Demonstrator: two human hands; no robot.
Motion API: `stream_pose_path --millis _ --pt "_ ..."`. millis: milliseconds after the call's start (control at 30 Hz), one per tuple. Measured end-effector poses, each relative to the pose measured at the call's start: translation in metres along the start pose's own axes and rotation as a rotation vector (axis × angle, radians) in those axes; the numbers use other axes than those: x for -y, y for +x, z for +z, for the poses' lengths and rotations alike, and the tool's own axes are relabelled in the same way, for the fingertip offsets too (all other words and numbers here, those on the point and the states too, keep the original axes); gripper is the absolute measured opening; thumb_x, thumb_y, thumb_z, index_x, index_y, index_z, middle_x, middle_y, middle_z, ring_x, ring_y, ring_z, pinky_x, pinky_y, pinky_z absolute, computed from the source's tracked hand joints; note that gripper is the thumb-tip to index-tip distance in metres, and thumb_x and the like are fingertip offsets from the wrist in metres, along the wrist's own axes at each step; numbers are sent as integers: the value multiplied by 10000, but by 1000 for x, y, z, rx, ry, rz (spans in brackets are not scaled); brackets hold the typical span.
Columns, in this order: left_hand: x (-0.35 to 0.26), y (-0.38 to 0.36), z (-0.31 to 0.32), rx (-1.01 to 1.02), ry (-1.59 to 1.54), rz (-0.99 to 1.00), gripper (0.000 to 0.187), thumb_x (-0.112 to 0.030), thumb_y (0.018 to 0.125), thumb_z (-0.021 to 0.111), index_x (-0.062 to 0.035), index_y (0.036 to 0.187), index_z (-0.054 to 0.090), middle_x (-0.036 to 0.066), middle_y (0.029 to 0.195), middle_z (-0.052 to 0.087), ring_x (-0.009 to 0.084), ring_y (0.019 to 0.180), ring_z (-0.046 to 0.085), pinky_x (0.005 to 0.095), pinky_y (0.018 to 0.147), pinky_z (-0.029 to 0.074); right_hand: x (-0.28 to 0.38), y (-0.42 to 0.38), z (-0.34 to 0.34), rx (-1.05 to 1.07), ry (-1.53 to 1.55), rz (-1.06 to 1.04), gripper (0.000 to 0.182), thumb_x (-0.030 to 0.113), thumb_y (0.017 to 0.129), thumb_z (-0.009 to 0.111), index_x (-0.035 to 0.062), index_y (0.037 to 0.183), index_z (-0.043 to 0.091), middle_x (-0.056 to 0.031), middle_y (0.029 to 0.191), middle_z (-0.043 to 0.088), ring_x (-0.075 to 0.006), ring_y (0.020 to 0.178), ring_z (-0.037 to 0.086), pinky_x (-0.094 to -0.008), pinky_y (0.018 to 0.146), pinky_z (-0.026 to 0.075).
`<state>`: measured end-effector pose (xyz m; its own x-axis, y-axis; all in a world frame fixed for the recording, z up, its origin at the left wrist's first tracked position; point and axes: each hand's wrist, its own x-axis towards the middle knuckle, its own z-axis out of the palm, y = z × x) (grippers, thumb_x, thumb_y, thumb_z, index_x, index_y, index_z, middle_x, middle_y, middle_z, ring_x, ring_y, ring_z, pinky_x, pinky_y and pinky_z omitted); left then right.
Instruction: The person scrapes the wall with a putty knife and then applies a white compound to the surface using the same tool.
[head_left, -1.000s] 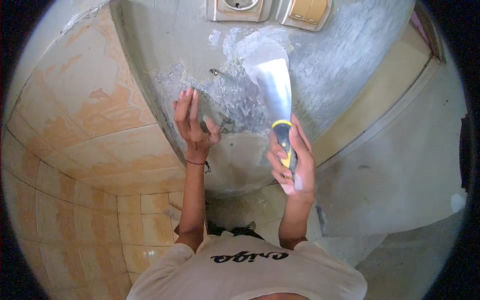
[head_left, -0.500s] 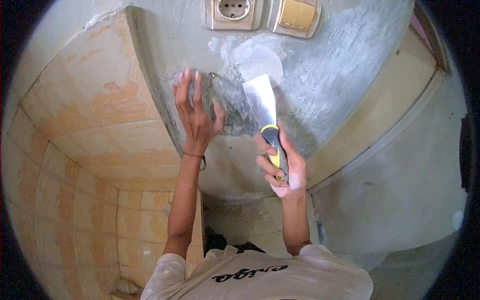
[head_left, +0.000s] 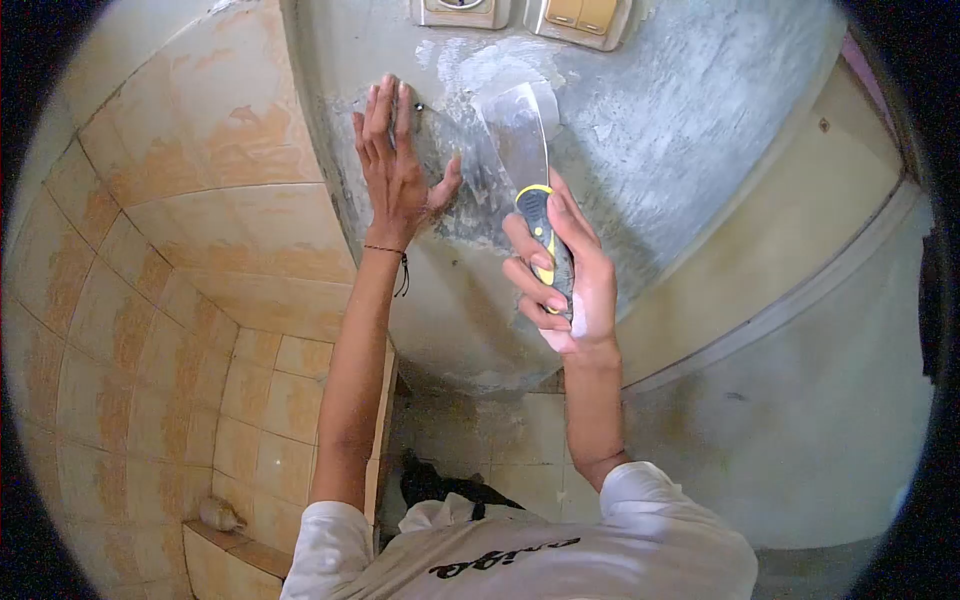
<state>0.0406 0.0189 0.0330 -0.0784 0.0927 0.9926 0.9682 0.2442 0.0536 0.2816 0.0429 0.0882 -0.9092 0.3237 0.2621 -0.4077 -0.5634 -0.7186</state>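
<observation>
A grey plastered wall (head_left: 660,110) fills the upper middle, with a pale patch (head_left: 480,62) of filler below the wall plates. My right hand (head_left: 565,260) is wrapped round the black and yellow handle of a putty knife (head_left: 518,135). Its wide metal blade points up and lies over the lower part of the pale patch. To the left, my left hand (head_left: 398,170) rests on the rough wall with fingers spread and holds nothing. A small dark hole or screw (head_left: 419,107) shows beside its fingertips.
Above the knife are a socket (head_left: 460,12) and a double switch (head_left: 580,18). Orange-beige tiles (head_left: 240,130) cover the wall at left, with a tiled ledge (head_left: 235,552) lower down. A door frame (head_left: 780,295) runs along the right.
The view has tilted down, so socket and switch sit higher. My left hand has flattened against the wall. The knife's blade now overlaps the pale patch more.
</observation>
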Motion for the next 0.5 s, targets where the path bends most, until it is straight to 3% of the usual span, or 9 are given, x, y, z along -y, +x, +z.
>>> stream_pose_path --millis 500 --pt "6 -1 -2 4 -91 -14 817 -398 852 600 -37 1527 314 181 1567 318 367 1457 282 533 1197 165 -5 24 -3 -20 -85 -27 502 285 1083 348 236 1566 223 -5 720 362 -51 403 299 -163 259 228"
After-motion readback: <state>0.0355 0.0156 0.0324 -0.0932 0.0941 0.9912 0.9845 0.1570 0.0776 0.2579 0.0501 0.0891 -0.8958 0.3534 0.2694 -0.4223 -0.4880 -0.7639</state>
